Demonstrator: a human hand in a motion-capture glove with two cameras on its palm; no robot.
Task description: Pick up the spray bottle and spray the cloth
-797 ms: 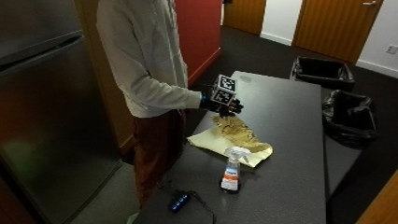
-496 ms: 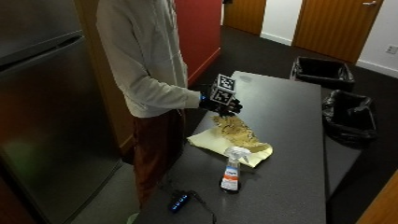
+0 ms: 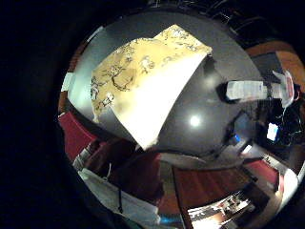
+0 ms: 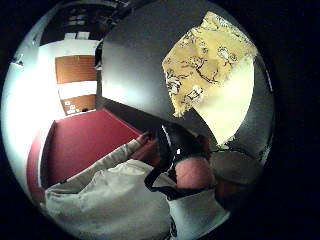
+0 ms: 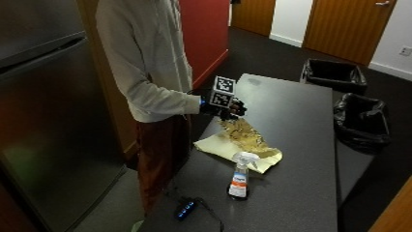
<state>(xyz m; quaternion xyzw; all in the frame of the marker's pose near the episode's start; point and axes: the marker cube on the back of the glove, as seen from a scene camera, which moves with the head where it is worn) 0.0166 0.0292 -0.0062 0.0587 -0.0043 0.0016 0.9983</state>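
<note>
We see a person standing at the left side of a dark counter (image 5: pixel 302 121). The gloved right hand (image 5: pixel 227 107) is raised above the counter, just over the far end of the cloth (image 5: pixel 241 144). We cannot tell how the fingers are set: the outside view hides them, and neither palm view shows them. Neither palm view shows anything held against the palm.

The cloth lies flat on the counter, partly folded. Its upper layer is yellow with a dark pattern; a plain pale layer shows at the left and near edges. In both palm views the cloth appears spread on the counter, apart from the hand.

The bottle (image 5: pixel 239 175) stands upright on the counter, just beside the near edge of the cloth. It has a white trigger head and a clear body with a white and orange label. It stands well apart from the hand.

A small dark device (image 5: pixel 185 210) with blue lights lies at the near left corner of the counter. Two black bins (image 5: pixel 333 75) stand on the floor to the far right.
</note>
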